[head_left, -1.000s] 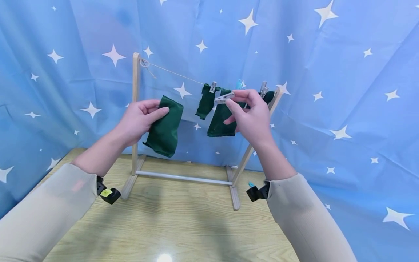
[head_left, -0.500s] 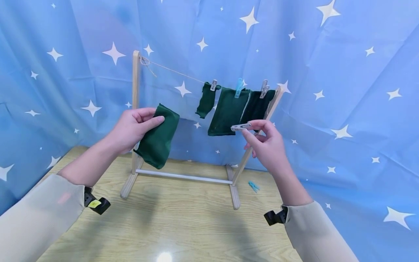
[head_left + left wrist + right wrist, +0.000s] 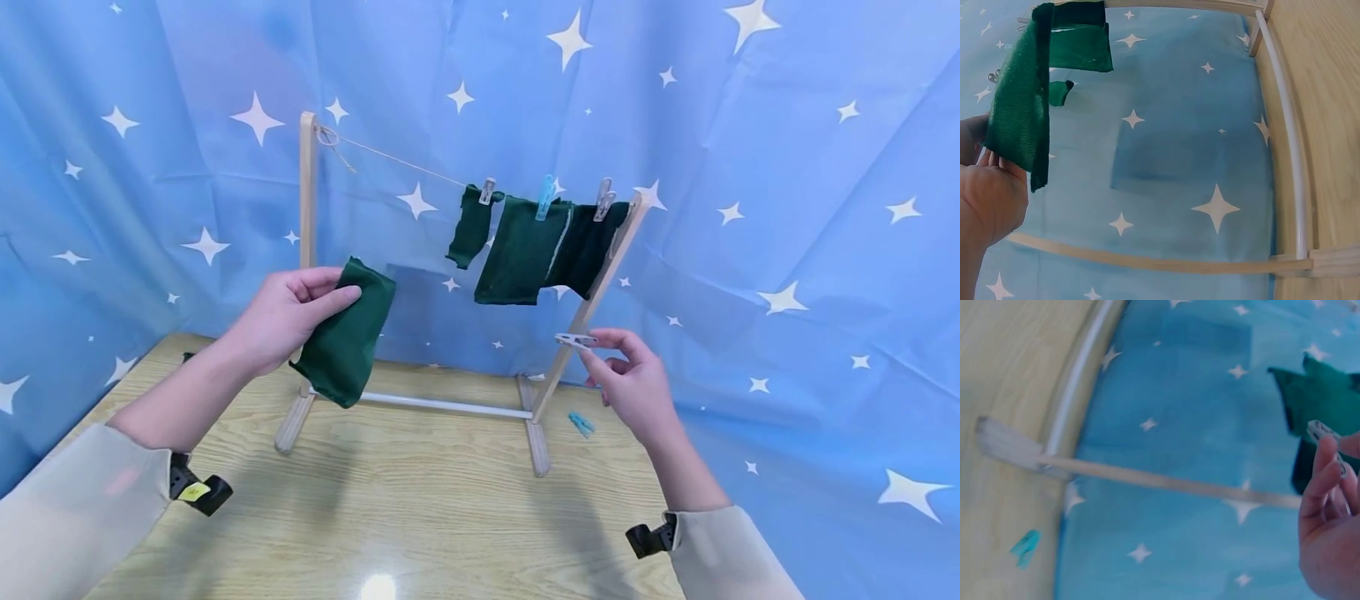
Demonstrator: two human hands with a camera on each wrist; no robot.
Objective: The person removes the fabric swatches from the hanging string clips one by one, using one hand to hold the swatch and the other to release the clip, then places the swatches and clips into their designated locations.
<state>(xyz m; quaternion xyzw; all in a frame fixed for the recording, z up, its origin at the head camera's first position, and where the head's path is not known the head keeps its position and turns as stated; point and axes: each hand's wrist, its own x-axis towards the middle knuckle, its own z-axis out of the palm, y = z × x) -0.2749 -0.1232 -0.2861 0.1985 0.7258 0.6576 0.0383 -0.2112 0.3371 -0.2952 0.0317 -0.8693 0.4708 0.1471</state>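
Before the wooden rack (image 3: 307, 192), the hands (image 3: 277, 321) pinch a limp, dark-green cloth (image 3: 345, 342) (left) and a grey clothespin (image 3: 573, 340) (right).

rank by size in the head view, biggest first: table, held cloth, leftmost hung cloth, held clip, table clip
1. Table
2. Held cloth
3. Leftmost hung cloth
4. Held clip and table clip: too alike to rank

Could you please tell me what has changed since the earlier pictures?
In the head view, the left hand and its rectangular dark-green fabric piece moved down and left; the right hand, pinching a grey plastic clothespin, moved down and right. Neither let go. The three hanging green cloths stayed clipped.
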